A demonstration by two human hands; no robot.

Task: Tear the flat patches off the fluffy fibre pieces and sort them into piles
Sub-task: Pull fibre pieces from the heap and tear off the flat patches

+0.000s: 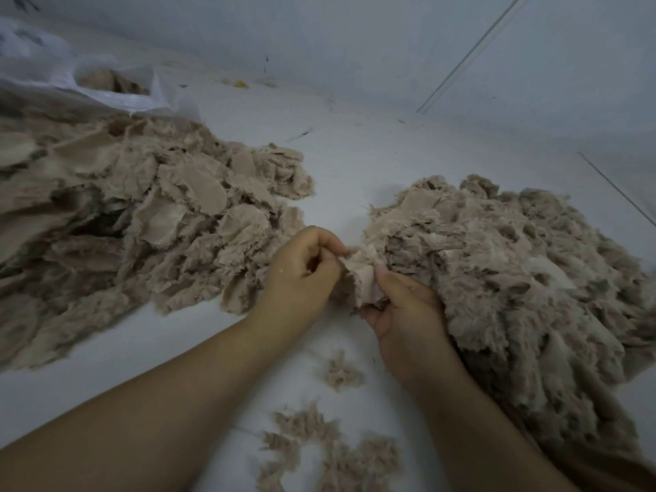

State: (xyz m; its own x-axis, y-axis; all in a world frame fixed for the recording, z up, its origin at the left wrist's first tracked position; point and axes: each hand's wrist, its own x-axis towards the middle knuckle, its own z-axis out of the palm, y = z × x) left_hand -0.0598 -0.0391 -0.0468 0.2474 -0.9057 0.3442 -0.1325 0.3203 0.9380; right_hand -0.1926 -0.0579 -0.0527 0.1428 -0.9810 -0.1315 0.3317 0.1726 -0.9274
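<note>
Loose tufts of fibre (pixel 330 452) lie scattered on the white floor (pixel 372 150) nearest the camera, between the two bare forearms that reach forward from the bottom edge. Just past them both hands meet over one fibre piece (pixel 358 278). On its left edge the left hand (pixel 301 275) has its fingers curled in, pinching; on the lower right the right hand (pixel 404 310) has its thumb on top and its fingers wrapped under the piece, its back lying against the near edge of the fluffy pile (pixel 514 278). So neither hand is open, and the piece sits directly between them, touching both. A smooth, paler face shows between the two grips, which I take to be the flat patch; whether it has begun to part from the fluff cannot be told. The piece runs roughly left to right from one grip to the other, so the tear would likely come from drawing the hands apart along that line, left hand toward the left pile, right hand toward the right. Farther out to the left spreads the pile of flat patches (pixel 170 207), well apart from the fluffy pile, with bare floor between them. Beyond that, at the far left, a white woven sack (pixel 117 90) lies open with more brown material inside, and the wall rises behind.
</note>
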